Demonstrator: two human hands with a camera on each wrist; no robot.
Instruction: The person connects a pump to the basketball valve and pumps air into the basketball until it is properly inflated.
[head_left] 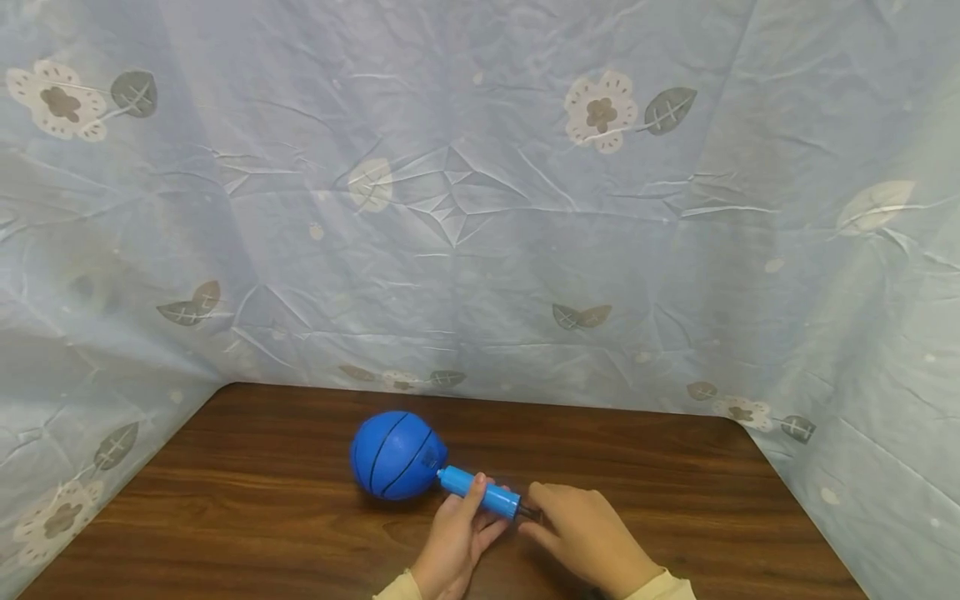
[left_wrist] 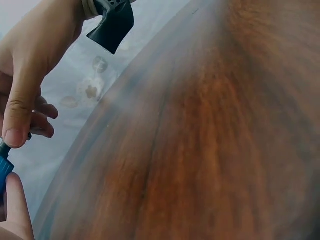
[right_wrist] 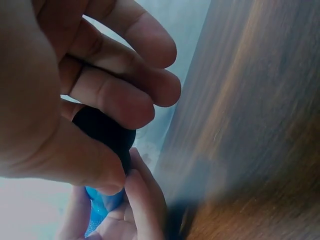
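A small blue ball (head_left: pixel 395 454) with black lines rests on the table. The tip of a blue hand pump (head_left: pixel 501 499) meets its right side; whether the needle is inside is too small to tell. My left hand (head_left: pixel 450 542) grips the pump's barrel, its thumb lying across the top. On the right, my right hand (head_left: pixel 588 533) holds the pump's black handle (right_wrist: pixel 105 129), pinched between thumb and fingers in the right wrist view. A short stretch of dark rod shows between barrel and handle. The left wrist view catches only the pump's end at its left edge.
The brown wood-grain table (head_left: pixel 247 492) has rounded far corners. Behind it and along both sides hangs a pale blue cloth (head_left: pixel 480 292) printed with flowers and leaves. A black strap piece (left_wrist: pixel 114 25) sits on the right wrist.
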